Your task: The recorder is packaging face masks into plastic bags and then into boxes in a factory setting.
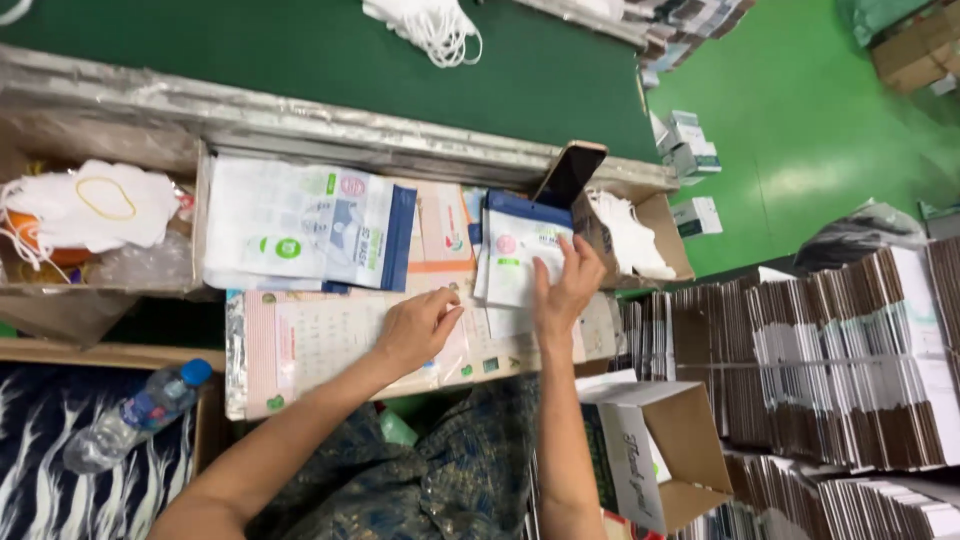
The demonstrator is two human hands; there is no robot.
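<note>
Holding a mask pouch over the surface

The right hand [565, 285] grips the white-and-blue pouch [520, 255] above the surface [330, 340]; the left hand [415, 328], fingers loosely curled, rests beside it on flat sheets.

The right hand [568, 285] grips a white, blue-topped plastic pouch [520, 255]. The left hand [415, 328] rests on a flat pink-printed packet [320, 340] on the desk [300, 120].

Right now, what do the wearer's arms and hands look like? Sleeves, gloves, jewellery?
Both arms are bare from the bottom edge of the frame to the wrist: no sleeves show on the forearms. The left hand and right hand are ungloved. No watch, bracelet or ring shows. The only clothing in view is a dark patterned garment in blue-green and brown, between the arms.
</note>
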